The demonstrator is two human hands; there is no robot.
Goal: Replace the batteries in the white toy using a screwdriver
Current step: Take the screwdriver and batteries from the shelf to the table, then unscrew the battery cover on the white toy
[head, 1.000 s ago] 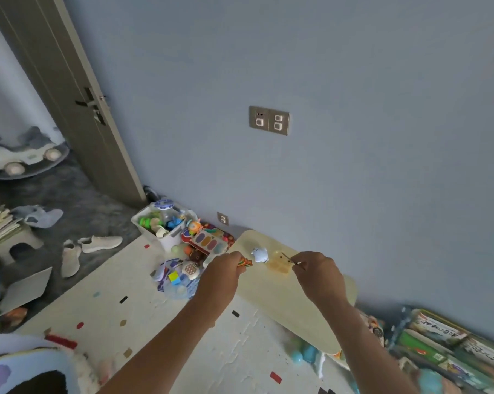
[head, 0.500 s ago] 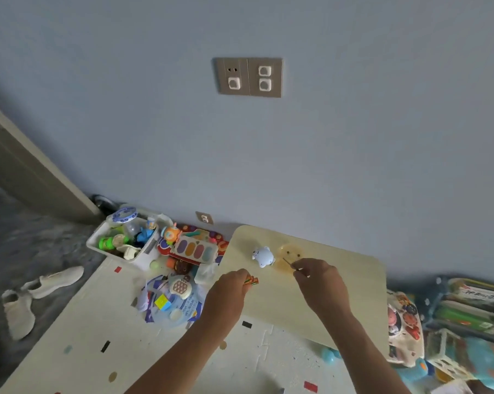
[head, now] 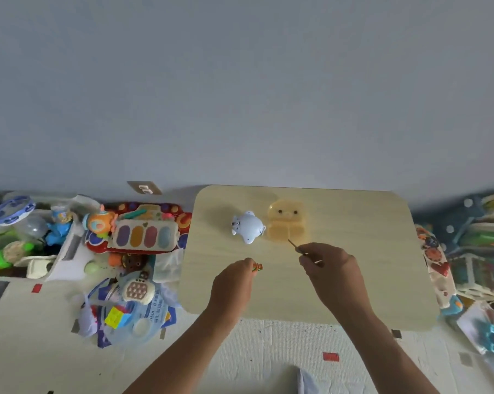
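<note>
A small white animal-shaped toy [head: 248, 226] lies on the low wooden table [head: 368, 251], near its far edge. Beside it on the right sits a translucent yellow bear-shaped tray [head: 287, 224]. My right hand [head: 329, 268] is closed on a thin screwdriver [head: 295, 245], whose tip points up and left toward the tray's near edge. My left hand [head: 234, 282] pinches small orange and green batteries [head: 257, 267] just above the table, in front of the white toy. Neither hand touches the toy.
Left of the table, a white bin [head: 66, 251] of toys, a colourful keyboard toy [head: 144, 234], a pop-button toy [head: 136, 290] and a cube [head: 117, 317] crowd the floor mat. More toys and boxes [head: 481, 251] pile up at the right. A wall socket [head: 144, 189] sits low behind.
The view has tilted down and closed in on the table; door and upper wall sockets left the frame. Both hands stay in front of the white toy with the same things held.
</note>
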